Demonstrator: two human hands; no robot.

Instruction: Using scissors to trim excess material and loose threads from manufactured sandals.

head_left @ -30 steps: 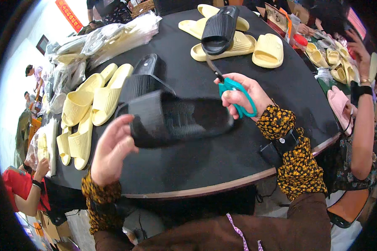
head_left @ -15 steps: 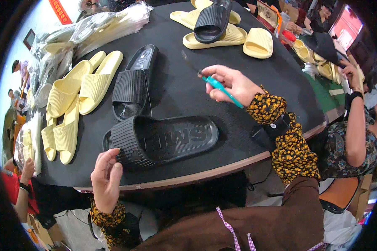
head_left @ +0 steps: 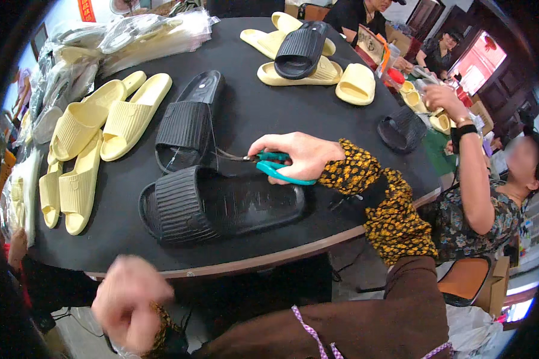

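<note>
My right hand [head_left: 299,157] is closed round teal-handled scissors [head_left: 275,169], their thin blades pointing left. The blades hover near the gap between two black slippers. The nearer black slipper [head_left: 176,206] lies sideways in front of me, its toe end to the left; the scissors and hand partly overlap its far edge. Behind it, another black slipper [head_left: 185,128] lies with its heel away from me, a thin clear strand looping along its right side. Off the table's front edge, my left hand [head_left: 132,296] is smeared by motion, and its fingers cannot be made out.
Several pale yellow slippers [head_left: 81,170] lie at left, beside clear bagged slippers [head_left: 156,36]. At the back, a black slipper [head_left: 302,51] rests on yellow ones. One more black slipper [head_left: 401,128] sits near a co-worker's raised arm [head_left: 473,167] at right.
My right hand has brought the scissors left and nearer, down by the black slippers. My left hand has left the near slipper and moved toward me. A black slipper has appeared at the right.
</note>
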